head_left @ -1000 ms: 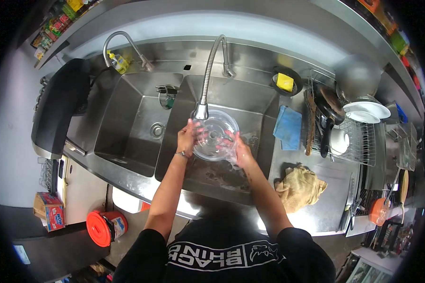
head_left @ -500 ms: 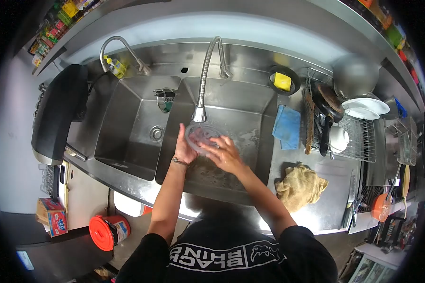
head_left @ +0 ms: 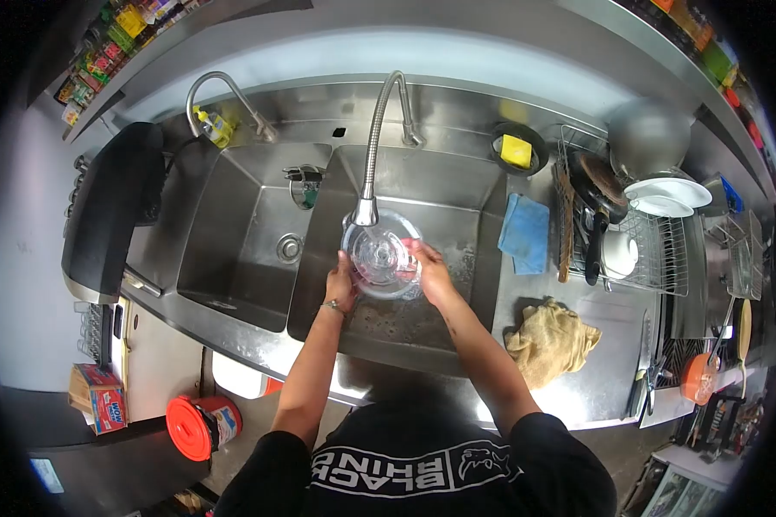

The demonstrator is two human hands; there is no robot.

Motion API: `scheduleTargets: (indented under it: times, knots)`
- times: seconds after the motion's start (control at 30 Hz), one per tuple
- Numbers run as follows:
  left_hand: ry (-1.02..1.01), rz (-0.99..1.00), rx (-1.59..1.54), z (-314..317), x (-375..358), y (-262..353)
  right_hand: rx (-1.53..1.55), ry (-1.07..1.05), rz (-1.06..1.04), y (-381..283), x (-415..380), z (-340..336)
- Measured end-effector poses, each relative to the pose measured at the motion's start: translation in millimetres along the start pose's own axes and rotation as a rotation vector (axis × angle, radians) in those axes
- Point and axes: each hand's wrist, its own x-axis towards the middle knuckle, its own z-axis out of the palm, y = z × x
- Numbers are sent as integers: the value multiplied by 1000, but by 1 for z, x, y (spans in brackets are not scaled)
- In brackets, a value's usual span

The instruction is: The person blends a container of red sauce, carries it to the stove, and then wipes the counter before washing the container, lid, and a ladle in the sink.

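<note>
Under the flexible spring faucet [head_left: 372, 146], over the right-hand basin of the steel double sink [head_left: 457, 185], I hold a clear glass lid [head_left: 381, 256] with its face turned up toward me. My left hand [head_left: 341, 284] grips the lid's lower left rim, fingers curled round the edge, a thin bracelet on that wrist. My right hand [head_left: 428, 269] closes on the right rim, fingers bent over it. The faucet's nozzle sits just above the lid's upper left edge. Soapy water lies on the basin floor below. To the right, on the counter, a blue cloth [head_left: 526, 233] lies flat beside the basin, a tan rag [head_left: 547, 340] is bunched nearer me, and a dish rack [head_left: 655, 250] holds white plates and a dark pan. A yellow sponge [head_left: 516, 150] rests in a small black dish behind the basin.
</note>
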Motion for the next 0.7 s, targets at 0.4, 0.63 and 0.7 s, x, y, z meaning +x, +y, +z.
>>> scheduleTargets:
  times: [0.4, 0.63, 0.7]
  knots:
    - [-376, 53, -299, 8, -15, 26, -1320, -316, -694, -10, -34, 20]
    - [-399, 101, -268, 41, -27, 26, -1713, 37, -520, 6, 4, 32]
    - [-392, 126, -232, 36, -23, 26, -1646, -133, -614, 15, 11, 34]
